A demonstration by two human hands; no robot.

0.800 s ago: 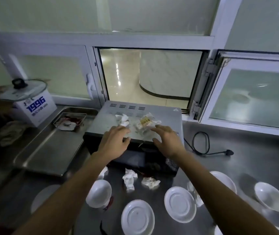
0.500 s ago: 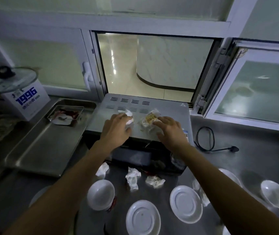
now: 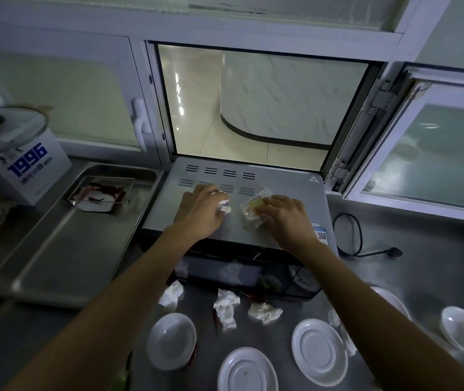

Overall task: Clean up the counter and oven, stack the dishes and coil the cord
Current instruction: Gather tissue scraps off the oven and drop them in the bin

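Head view: both hands sit on top of the grey metal oven point(image 3: 242, 204) since that's where the litter is. My left hand point(image 3: 200, 213) curls its fingers round a crumpled white tissue point(image 3: 223, 204), right hand point(image 3: 284, 218) pinches the clear crinkly wrapper point(image 3: 253, 210). More wads, white dishes and the black cord point(image 3: 352, 235) wait on the steel desk point(image 3: 436, 266).

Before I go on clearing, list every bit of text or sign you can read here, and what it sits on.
"1996": large blue digits on the white box at far left, under the glass lid.
Smaller blue characters beneath "1996" on that box: too blurred to read.
Triangular warning sign: on the oven top's rear right corner; symbol unclear.
Blue sticker with QR code: on the oven top's front right; print too small to read.
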